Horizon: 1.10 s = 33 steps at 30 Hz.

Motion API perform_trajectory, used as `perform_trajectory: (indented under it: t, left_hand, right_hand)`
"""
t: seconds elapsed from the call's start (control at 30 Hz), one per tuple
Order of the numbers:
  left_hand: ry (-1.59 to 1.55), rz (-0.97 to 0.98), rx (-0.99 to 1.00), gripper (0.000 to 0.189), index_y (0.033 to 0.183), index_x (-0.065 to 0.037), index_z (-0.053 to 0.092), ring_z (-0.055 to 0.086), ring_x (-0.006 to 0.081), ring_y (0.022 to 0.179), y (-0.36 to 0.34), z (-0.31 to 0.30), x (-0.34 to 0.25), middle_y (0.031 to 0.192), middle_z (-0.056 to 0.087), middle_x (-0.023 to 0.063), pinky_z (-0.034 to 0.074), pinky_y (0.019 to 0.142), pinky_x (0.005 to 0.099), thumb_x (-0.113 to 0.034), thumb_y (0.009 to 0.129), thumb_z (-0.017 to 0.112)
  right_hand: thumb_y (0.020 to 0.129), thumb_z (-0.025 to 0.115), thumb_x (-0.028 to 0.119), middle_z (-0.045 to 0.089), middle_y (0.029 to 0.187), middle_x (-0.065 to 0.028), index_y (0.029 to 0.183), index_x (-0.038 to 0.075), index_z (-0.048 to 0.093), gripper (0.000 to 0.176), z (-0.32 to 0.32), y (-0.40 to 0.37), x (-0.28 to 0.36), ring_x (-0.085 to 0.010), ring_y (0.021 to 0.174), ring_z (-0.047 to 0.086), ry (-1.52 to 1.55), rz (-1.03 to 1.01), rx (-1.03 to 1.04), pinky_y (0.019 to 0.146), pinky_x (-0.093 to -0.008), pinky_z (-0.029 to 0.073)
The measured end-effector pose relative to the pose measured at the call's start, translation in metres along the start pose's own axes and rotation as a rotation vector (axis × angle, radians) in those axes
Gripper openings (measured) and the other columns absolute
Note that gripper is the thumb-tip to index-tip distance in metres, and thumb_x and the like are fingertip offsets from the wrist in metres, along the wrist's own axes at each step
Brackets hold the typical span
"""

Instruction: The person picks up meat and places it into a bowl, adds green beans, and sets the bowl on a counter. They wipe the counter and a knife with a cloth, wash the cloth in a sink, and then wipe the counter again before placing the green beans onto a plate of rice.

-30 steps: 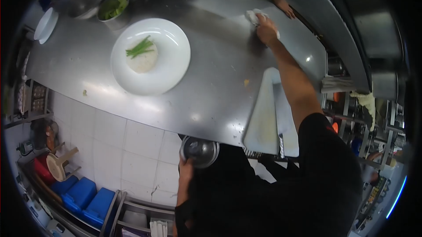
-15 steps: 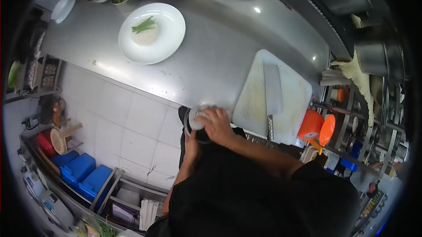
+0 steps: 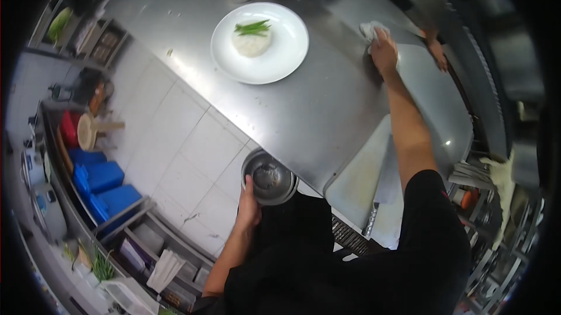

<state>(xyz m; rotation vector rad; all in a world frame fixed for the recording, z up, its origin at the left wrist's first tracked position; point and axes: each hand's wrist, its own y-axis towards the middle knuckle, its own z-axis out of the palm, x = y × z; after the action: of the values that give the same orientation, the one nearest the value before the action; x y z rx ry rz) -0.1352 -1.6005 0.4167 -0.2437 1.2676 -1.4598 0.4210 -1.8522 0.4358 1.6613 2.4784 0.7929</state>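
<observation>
While the left grip (image 3: pixel 249 207) clamps a round grey metal bowl (image 3: pixel 283 190), six o'clock from the glossy white plate (image 3: pixel 287 51), the right grip (image 3: pixel 384 53) clasps crumpled white cloth (image 3: pixel 373 29) at three o'clock.

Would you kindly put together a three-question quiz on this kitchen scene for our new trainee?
1. Multiple choice: What is the person's left hand holding?
a) a large grey-bladed knife
b) a round grey metal bowl
c) a blue plastic box

2. True or false: The thin green strips lie underneath the rounded white mound on the round white plate.

3. Complete the sentence: The crumpled white cloth is held in the person's ____ hand.

Key:
1. b
2. False; the strips lie on top of the mound.
3. right (the right hand)
</observation>
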Motion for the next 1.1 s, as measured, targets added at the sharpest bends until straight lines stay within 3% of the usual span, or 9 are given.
perform_trajectory:
  t: [0.27,0.4,0.6,0.67,0.73,0.77,0.83,0.93,1.1]
  left_hand:
    - [0.064,0.109,-0.101,0.06,0.15,-0.011,0.034,0.072,0.0228,0.087,0.013,0.033,-0.065,0.127,0.062,0.0142,0.061,0.069,0.0316,-0.053,0.107,0.042]
    - [0.131,0.152,-0.073,0.059,0.153,-0.017,0.029,0.069,0.0296,0.105,0.01,0.023,-0.059,0.133,0.057,0.0173,0.063,0.074,0.0438,-0.054,0.107,0.04]
    - [0.224,0.043,0.066,0.062,0.155,-0.02,0.027,0.066,0.0274,0.114,-0.015,0.012,-0.045,0.141,0.055,0.0107,0.06,0.076,0.0426,-0.057,0.106,0.04]
    - [0.3,-0.066,0.113,0.063,0.155,-0.02,0.027,0.066,0.027,0.116,-0.005,-0.006,-0.026,0.141,0.055,0.0116,0.06,0.076,0.0433,-0.057,0.106,0.041]
    - [0.308,-0.164,0.126,0.066,0.155,-0.017,0.027,0.063,0.0297,0.121,0.0,-0.004,-0.013,0.143,0.055,0.0131,0.06,0.082,0.0479,-0.058,0.105,0.042]
    - [0.304,-0.198,0.172,0.067,0.155,-0.016,0.027,0.063,0.0304,0.122,0.003,-0.003,-0.009,0.144,0.054,0.0135,0.059,0.084,0.0494,-0.058,0.105,0.042]
    - [0.319,-0.256,0.27,0.07,0.155,-0.015,0.028,0.06,0.0324,0.126,0.002,0.008,-0.012,0.147,0.051,0.0141,0.056,0.093,0.0548,-0.06,0.104,0.044]
    - [0.339,-0.293,0.309,0.071,0.155,-0.015,0.028,0.06,0.0324,0.127,0.016,0.013,-0.02,0.148,0.05,0.0148,0.055,0.094,0.0562,-0.061,0.104,0.044]
    - [0.439,-0.373,0.43,0.071,0.155,-0.016,0.026,0.059,0.0319,0.128,0.024,0.013,-0.044,0.147,0.051,0.0132,0.053,0.097,0.0596,-0.063,0.103,0.041]
  right_hand:
    - [0.08,0.064,0.012,0.054,0.142,-0.0063,0.134,0.02,0.063,0.054,-0.059,-0.194,0.267,-0.0303,0.117,0.055,0.174,-0.269,0.21,0.1,-0.0514,0.04]
    - [0.077,0.07,0.016,0.064,0.12,-0.0014,0.112,0.02,0.073,0.035,-0.089,-0.256,0.337,-0.0264,0.102,0.058,0.593,-0.469,0.315,0.09,-0.043,0.047]
    - [0.083,0.071,0.016,0.07,0.121,-0.0076,0.118,0.017,0.071,0.035,-0.14,-0.201,0.273,-0.0298,0.114,0.065,0.816,-0.089,0.29,0.102,-0.044,0.051]
    - [0.087,0.07,0.017,0.069,0.123,-0.0105,0.123,0.017,0.07,0.036,-0.135,-0.151,0.196,-0.0324,0.116,0.064,0.544,-0.022,0.1,0.099,-0.0445,0.052]
    - [0.094,0.061,0.027,0.06,0.137,-0.0174,0.133,0.014,0.063,0.041,-0.127,-0.084,0.115,-0.0372,0.12,0.06,0.334,0.386,0.445,0.101,-0.0449,0.05]
    - [0.095,0.057,0.031,0.054,0.144,-0.0177,0.138,0.014,0.06,0.046,-0.107,-0.069,0.069,-0.0399,0.126,0.055,0.271,0.246,0.221,0.106,-0.0451,0.046]
    - [0.096,0.053,0.031,0.045,0.153,-0.0142,0.145,0.016,0.051,0.052,-0.065,-0.07,-0.001,-0.04,0.136,0.044,0.032,0.276,0.342,0.113,-0.0497,0.037]
    - [0.097,0.052,0.027,0.045,0.152,-0.0138,0.146,0.017,0.049,0.051,-0.053,-0.129,0.061,-0.0399,0.137,0.043,-0.295,0.331,0.113,0.114,-0.0535,0.035]
    - [0.088,0.06,0.012,0.052,0.14,-0.0188,0.142,0.014,0.052,0.055,-0.103,-0.269,0.257,-0.0418,0.126,0.047,-0.207,0.313,0.086,0.111,-0.0533,0.035]
